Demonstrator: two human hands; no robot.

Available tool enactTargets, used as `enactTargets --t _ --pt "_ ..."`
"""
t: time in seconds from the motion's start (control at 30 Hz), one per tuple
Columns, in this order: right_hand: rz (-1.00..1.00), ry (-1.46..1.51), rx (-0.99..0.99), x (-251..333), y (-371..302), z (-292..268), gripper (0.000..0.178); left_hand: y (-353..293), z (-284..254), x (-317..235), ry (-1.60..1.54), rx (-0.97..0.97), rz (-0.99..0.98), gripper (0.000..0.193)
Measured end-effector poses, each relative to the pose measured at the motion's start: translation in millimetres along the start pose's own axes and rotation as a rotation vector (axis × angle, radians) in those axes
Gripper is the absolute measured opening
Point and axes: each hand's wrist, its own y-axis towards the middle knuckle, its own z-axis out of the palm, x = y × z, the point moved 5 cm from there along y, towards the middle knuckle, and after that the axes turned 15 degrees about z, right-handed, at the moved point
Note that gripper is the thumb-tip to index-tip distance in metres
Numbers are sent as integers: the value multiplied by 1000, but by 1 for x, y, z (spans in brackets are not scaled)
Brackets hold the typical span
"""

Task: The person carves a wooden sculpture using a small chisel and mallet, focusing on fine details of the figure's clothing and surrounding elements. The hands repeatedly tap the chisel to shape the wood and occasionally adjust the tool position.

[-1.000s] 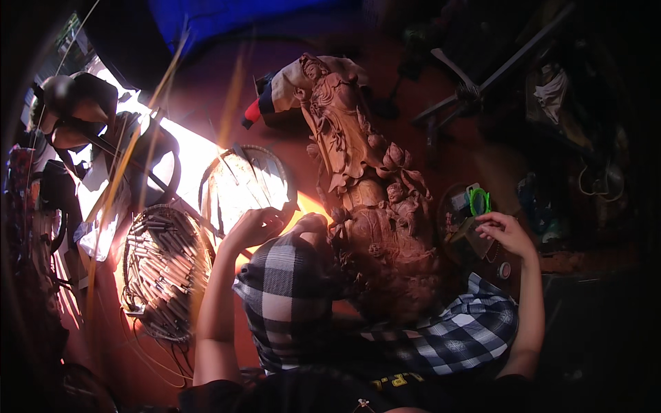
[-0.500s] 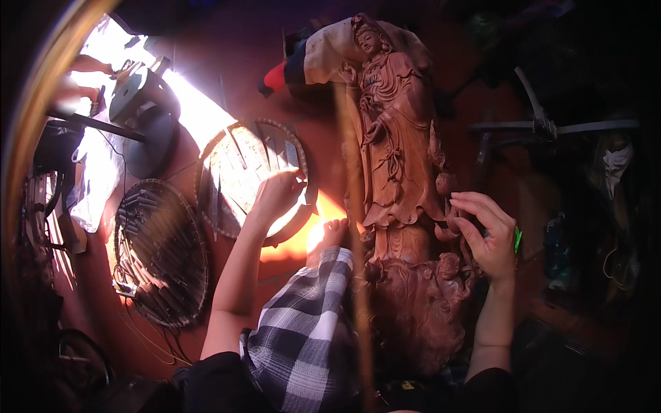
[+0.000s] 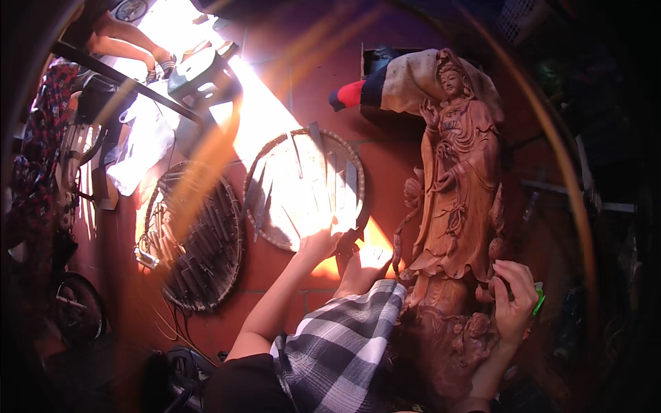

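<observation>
A carved reddish-brown wooden statue [image 3: 458,193] of a robed standing figure lies to the right, its head at the far end on a pale cloth [image 3: 413,81]. My right hand [image 3: 516,299] is beside the statue's lower right side, fingers bent and thumb apart, close to its carved buds. I see nothing held in it. Over the near edge of a round woven tray [image 3: 363,180] of flat metal tools is my left hand [image 3: 320,242], fingers curled together. Glare hides what they hold, if anything. A checked cloth [image 3: 337,344] covers my leg, and my bare foot [image 3: 365,270] sticks out.
A second woven tray [image 3: 239,258] to the left holds many wooden-handled tools. Beyond it are a stool [image 3: 206,79], a white plastic bag [image 3: 141,151] and another person's legs [image 3: 127,45]. A cable [image 3: 182,334] runs across the tiled floor [image 3: 275,272].
My view has swung left, so the scene sits farther right. My left hand has drawn back from above the tray to its near edge. My right hand has come slightly closer to the statue.
</observation>
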Motion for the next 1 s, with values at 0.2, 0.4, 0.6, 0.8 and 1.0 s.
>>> enactTargets --t 0.2,0.4,0.6,0.8,1.0 --pt "-39 167 -33 13 -4 -2 13 -31 -81 -5 42 -309 222 38" --pt "-193 237 143 58 -25 -47 11 -120 -197 -43 171 -481 364 29" --pt "-278 15 515 84 -78 -81 13 -168 -246 -97 -63 -303 495 21" --pt "-241 32 364 82 -59 -101 13 -99 -226 -157 8 -311 569 22" --pt "-75 72 -8 23 -11 -70 28 -52 -176 -251 107 -2 1025 19"
